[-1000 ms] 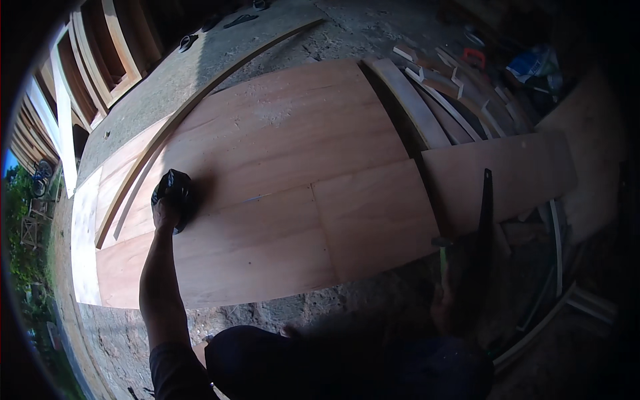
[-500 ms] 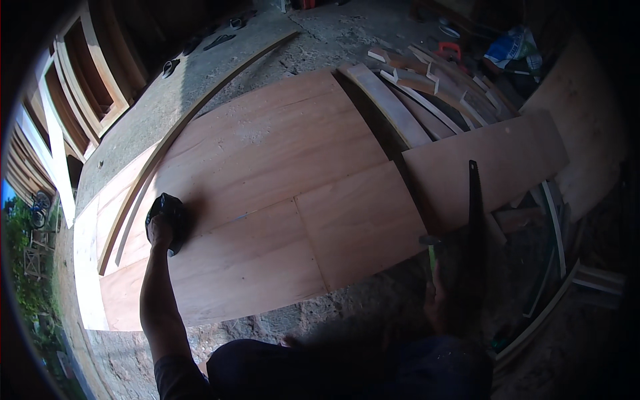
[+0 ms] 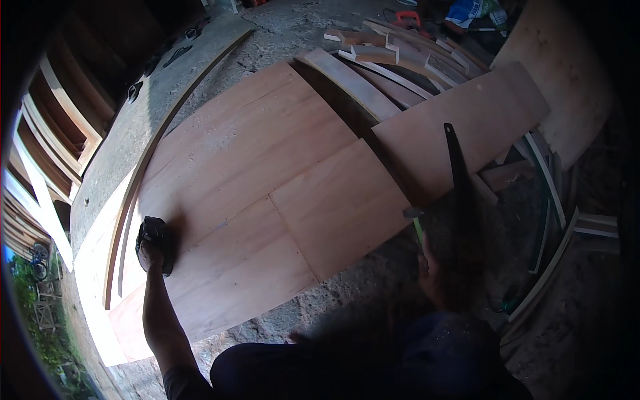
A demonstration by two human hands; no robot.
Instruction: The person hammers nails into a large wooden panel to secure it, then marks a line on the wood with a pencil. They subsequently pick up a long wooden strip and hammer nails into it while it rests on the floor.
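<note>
A large sheet of reddish plywood [image 3: 247,153], with a seam and a line of small nail marks, lies on the ground in front of me. Toward its left end my left hand [image 3: 152,255] is closed on a black, boxy object [image 3: 155,230] whose kind I cannot make out; it is on or just over the sheet. In shadow by the near right edge, my right hand [image 3: 430,273] grips the light green handle of a hammer [image 3: 415,215], head up. Beside that hand is a dark handsaw [image 3: 456,157], blade pointing away; its handle is lost in shadow.
A long wooden strip [image 3: 153,143] lies along the sheet's left side. A narrower plywood piece [image 3: 467,123] and several cut boards [image 3: 393,57] lie at the far right. Wooden frames [image 3: 57,143] lean on the left. Sandals [image 3: 135,91] sit on the concrete floor.
The whole view has turned, so the sheet's left end sits lower and its right side higher in the picture. Both hands keep their holds and nearly the same places relative to the sheet.
</note>
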